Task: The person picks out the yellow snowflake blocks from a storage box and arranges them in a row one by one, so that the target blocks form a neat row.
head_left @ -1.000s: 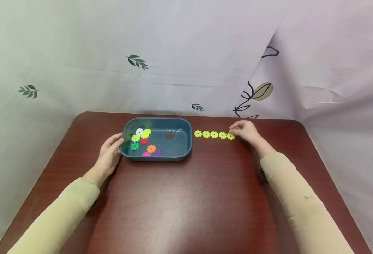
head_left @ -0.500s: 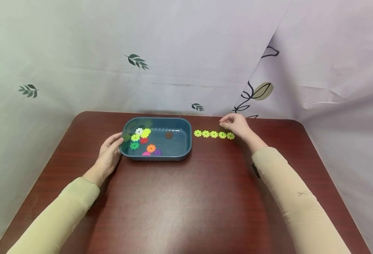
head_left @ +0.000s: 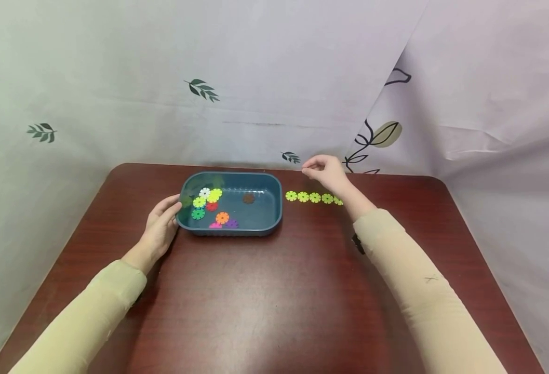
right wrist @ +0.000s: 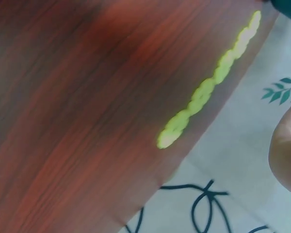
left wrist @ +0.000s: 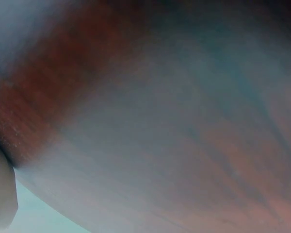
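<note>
In the head view, a dark blue plastic tray (head_left: 255,232) stands at the back of the table. My left hand (head_left: 159,228) holds its left end, thumb and fingertips at the rim; the left wrist view is too blurred to add detail. Several flower-shaped plastic discs lie inside, among them an orange disc (head_left: 222,218), a green disc (head_left: 198,214) and a brown disc (head_left: 248,198). Right of the tray runs a row of yellow-green discs (head_left: 315,197). Above and behind this row, my right hand (head_left: 327,174) hovers with loosely bent fingers, nothing visible between them.
The reddish-brown wooden table (head_left: 255,296) ends at a pale wall covering (head_left: 255,104) with leaf prints, just behind the tray and row. My right forearm (head_left: 396,259) crosses the table's right side and covers part of the row's last disc.
My right hand has left the right end of the disc row, rising and moving left toward the tray. The left hand, tray and row have stayed in place.
</note>
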`<control>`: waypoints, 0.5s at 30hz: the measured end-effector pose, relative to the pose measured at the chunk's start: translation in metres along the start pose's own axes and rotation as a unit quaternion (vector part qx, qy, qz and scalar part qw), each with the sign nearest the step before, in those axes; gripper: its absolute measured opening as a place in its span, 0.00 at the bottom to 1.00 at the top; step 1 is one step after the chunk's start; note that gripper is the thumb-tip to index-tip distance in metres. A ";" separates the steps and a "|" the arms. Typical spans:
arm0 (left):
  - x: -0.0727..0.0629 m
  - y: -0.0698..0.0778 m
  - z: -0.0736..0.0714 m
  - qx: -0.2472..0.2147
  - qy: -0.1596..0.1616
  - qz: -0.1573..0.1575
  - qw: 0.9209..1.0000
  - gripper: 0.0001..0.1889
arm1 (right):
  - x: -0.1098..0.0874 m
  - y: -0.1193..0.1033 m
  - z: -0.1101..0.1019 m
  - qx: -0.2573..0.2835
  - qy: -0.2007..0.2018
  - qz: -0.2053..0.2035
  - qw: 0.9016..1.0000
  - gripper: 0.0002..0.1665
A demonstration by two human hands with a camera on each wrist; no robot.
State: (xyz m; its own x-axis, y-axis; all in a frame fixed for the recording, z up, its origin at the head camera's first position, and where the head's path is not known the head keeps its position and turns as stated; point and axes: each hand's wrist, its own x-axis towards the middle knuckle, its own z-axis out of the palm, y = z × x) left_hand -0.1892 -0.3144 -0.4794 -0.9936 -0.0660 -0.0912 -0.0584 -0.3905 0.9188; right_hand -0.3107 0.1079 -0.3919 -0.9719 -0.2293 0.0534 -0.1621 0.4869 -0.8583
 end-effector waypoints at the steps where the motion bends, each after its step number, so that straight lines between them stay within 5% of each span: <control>1: 0.000 0.000 0.000 0.000 0.000 0.000 1.000 0.10 | 0.001 -0.002 0.003 0.003 0.000 -0.001 1.000 0.12; 15: -0.001 0.001 -0.001 -0.001 0.009 -0.007 1.000 0.10 | 0.009 -0.026 0.039 0.046 -0.016 -0.020 0.999 0.11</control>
State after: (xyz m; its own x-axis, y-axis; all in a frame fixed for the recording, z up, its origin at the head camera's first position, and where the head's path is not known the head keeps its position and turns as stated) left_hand -0.1879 -0.3156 -0.4792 -0.9909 -0.0772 -0.1102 -0.0714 -0.3930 0.9168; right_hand -0.3082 0.0601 -0.3893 -0.9587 -0.2747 0.0737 -0.1830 0.3973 -0.8993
